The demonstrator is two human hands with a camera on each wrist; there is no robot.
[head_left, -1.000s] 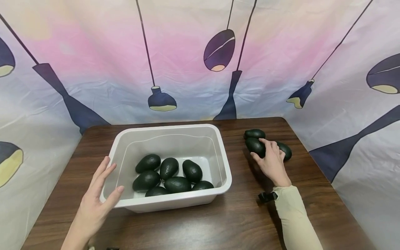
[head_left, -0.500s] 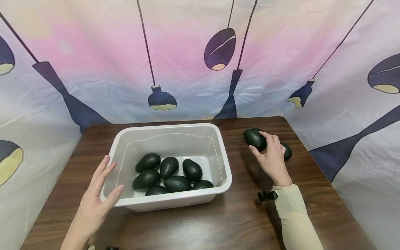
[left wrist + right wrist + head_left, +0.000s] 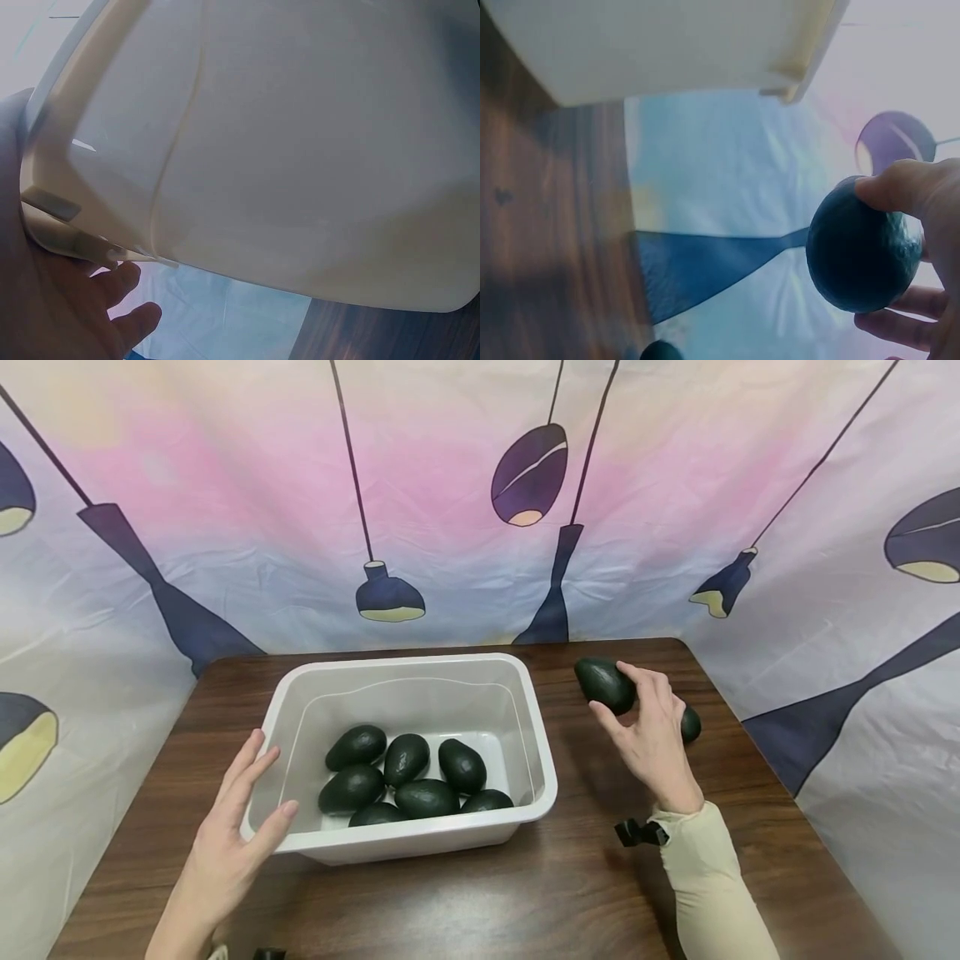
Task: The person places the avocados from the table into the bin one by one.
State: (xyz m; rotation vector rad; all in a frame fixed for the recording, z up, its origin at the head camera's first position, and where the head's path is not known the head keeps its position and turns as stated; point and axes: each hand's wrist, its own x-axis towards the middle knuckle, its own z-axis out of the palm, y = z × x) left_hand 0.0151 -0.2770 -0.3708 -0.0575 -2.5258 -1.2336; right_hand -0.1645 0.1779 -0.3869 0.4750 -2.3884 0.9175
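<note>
A white plastic bin (image 3: pixel 543 760) stands mid-table with several dark green avocados (image 3: pixel 405 777) in it. My right hand (image 3: pixel 628 697) grips one avocado (image 3: pixel 600 681) in the air, right of the bin's far right corner. In the right wrist view the avocado (image 3: pixel 859 251) sits between my thumb and fingers (image 3: pixel 900 187). Another avocado (image 3: pixel 691 724) lies on the table, partly hidden behind that hand. My left hand (image 3: pixel 255 785) rests with straight fingers against the bin's near left corner. The left wrist view shows the bin's outer wall (image 3: pixel 300 150) close to the palm (image 3: pixel 45 300).
The dark wooden table (image 3: pixel 570 877) is enclosed at the back and both sides by a printed cloth (image 3: pixel 450 527). A black strap (image 3: pixel 637 832) sits at my right wrist. Bare tabletop shows in front of the bin and to its right.
My right hand has lifted the avocado it was grasping off the table, up and slightly left toward the bin. The left hand and the bin have stayed put.
</note>
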